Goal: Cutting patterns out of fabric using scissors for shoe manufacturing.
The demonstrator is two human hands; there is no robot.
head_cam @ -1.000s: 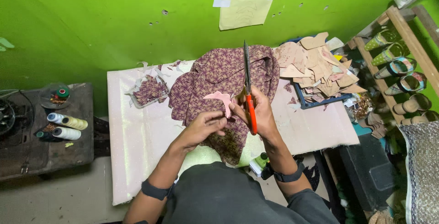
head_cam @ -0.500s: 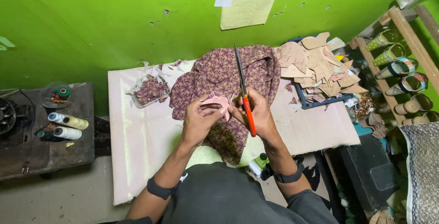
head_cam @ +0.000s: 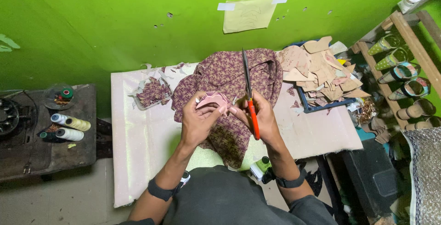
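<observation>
Bright green wall, pale padded worktable (head_cam: 138, 137) — trimming in hand.
Left hand (head_cam: 197, 119) pinching small pink cut piece (head_cam: 212, 100) above maroon patterned cloth (head_cam: 229, 82); right hand (head_cam: 259, 115) gripping orange-handled scissors (head_cam: 249, 97), blades seemingly closed — next cut needs careful edge alignment.

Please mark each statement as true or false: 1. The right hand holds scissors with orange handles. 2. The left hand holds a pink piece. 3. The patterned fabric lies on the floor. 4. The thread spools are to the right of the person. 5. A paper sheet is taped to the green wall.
1. True: the right hand grips the orange-handled scissors, blades pointing away from the person.
2. True: the left hand holds a pink cut-out piece.
3. False: the patterned fabric lies on the pale work board.
4. False: the thread spools sit on the dark table on the left.
5. True: a yellowish paper sheet is taped to the green wall.
</observation>
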